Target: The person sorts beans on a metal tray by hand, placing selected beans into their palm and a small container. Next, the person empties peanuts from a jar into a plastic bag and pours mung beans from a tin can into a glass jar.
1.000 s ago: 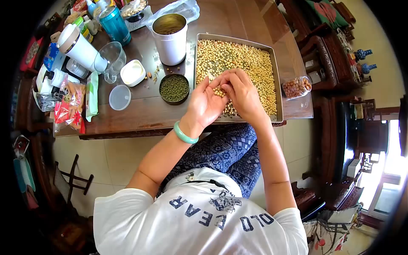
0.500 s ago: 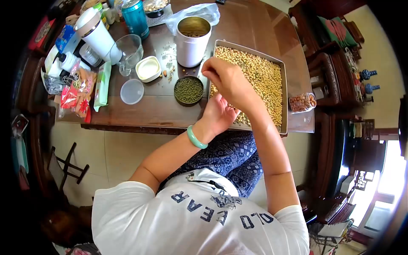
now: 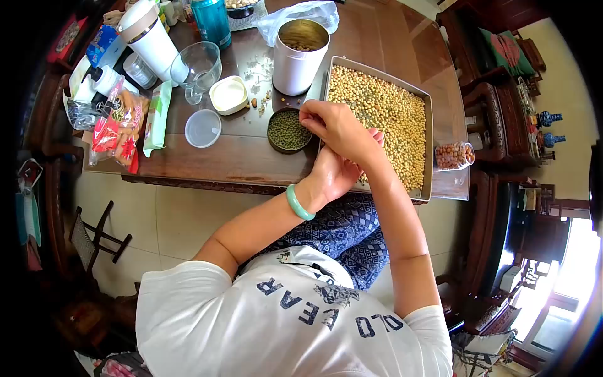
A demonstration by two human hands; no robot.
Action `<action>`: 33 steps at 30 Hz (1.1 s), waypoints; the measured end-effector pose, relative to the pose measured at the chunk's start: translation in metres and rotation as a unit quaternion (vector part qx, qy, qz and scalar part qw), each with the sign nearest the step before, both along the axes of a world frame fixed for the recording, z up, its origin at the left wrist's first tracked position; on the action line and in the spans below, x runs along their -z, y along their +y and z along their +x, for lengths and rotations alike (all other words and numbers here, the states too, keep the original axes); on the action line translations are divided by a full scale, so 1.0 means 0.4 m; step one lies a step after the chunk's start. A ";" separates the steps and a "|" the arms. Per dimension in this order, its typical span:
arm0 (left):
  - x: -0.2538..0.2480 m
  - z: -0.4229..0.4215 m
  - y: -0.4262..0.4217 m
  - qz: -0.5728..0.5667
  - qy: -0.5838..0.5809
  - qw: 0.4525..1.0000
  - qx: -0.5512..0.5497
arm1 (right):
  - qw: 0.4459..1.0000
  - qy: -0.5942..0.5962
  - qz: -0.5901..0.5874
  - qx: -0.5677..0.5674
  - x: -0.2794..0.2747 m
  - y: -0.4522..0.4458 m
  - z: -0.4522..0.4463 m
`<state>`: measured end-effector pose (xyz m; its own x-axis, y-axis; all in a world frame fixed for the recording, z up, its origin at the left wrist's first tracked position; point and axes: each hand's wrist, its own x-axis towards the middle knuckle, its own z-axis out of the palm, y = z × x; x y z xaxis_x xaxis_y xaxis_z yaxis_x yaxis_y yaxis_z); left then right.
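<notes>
My left hand (image 3: 334, 175) is palm up with loosely curled fingers over the tray's near left corner, a pale green bangle (image 3: 299, 202) on its wrist. Part of its palm is hidden by my right hand (image 3: 339, 131), which crosses above it. The right fingertips are pinched together at the right rim of a round tin of green mung beans (image 3: 287, 129); whatever is between them is too small to make out. Under and beyond both hands lies a shallow metal tray (image 3: 429, 144) of yellow soybeans (image 3: 392, 119), some green beans mixed in.
Behind the round tin stands a tall white can (image 3: 294, 70) with beans inside. Leftward are a white tub (image 3: 228, 95), a clear lid (image 3: 203, 129), a glass pitcher (image 3: 200, 70) and snack bags (image 3: 119, 129). A jar of reddish nuts (image 3: 453, 156) lies right of the tray.
My right hand has lowered from above the tray's left edge to the round tin's rim. My left hand has slid a little right beneath it. The whole view has shifted slightly.
</notes>
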<state>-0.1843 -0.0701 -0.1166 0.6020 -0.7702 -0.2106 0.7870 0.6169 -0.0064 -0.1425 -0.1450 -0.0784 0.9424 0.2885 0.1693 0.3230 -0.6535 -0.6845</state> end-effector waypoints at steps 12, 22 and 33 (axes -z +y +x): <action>0.014 0.004 -0.004 -0.009 -0.001 1.000 -0.005 | 0.998 0.056 0.013 0.011 -0.003 0.004 0.007; -0.001 0.004 0.000 -0.013 0.025 1.000 0.001 | 1.000 0.018 0.006 0.017 0.005 0.008 0.005; 0.007 -0.006 -0.005 0.061 -0.013 0.997 -0.041 | 0.998 0.001 -0.006 0.067 -0.023 -0.032 0.044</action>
<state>-0.1867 -0.0720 -0.1194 0.6681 -0.6880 -0.2835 0.7332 0.6736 0.0931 -0.1249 -0.1580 -0.0691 0.9731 0.1610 0.1645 0.2301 -0.6985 -0.6776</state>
